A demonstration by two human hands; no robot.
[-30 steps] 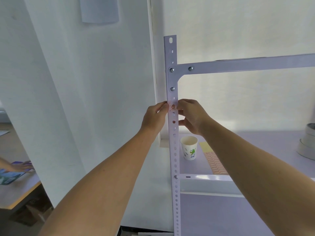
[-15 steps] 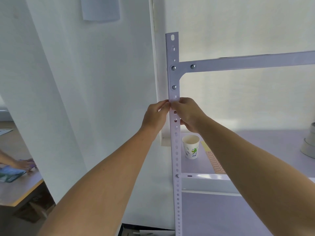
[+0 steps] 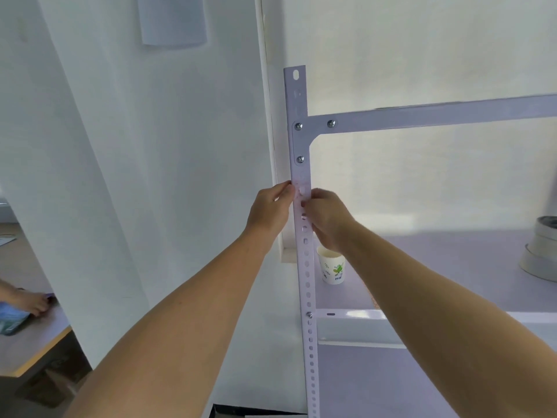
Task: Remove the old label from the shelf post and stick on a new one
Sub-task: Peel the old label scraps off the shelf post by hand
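Two bare forearms are reaching up from the bottom of the frame and meeting at the centre. The left hand (image 3: 269,211) is curling its fingers, their tips touching the left edge of the white perforated shelf post (image 3: 307,282). The right hand (image 3: 327,220) is also curling, its fingertips pressing on the post's front face from the right. Between the two sets of fingertips a small pale label (image 3: 302,190) is lying on the post, just below the bolted corner bracket. It is too blurred to tell whether either hand is pinching it. Behind the right wrist a paper cup (image 3: 333,268) is standing on the shelf board (image 3: 452,267). Tape rolls (image 3: 542,251) are sitting at the right edge. At the lower left, another person's hand (image 3: 28,298) is resting on a table (image 3: 36,336).
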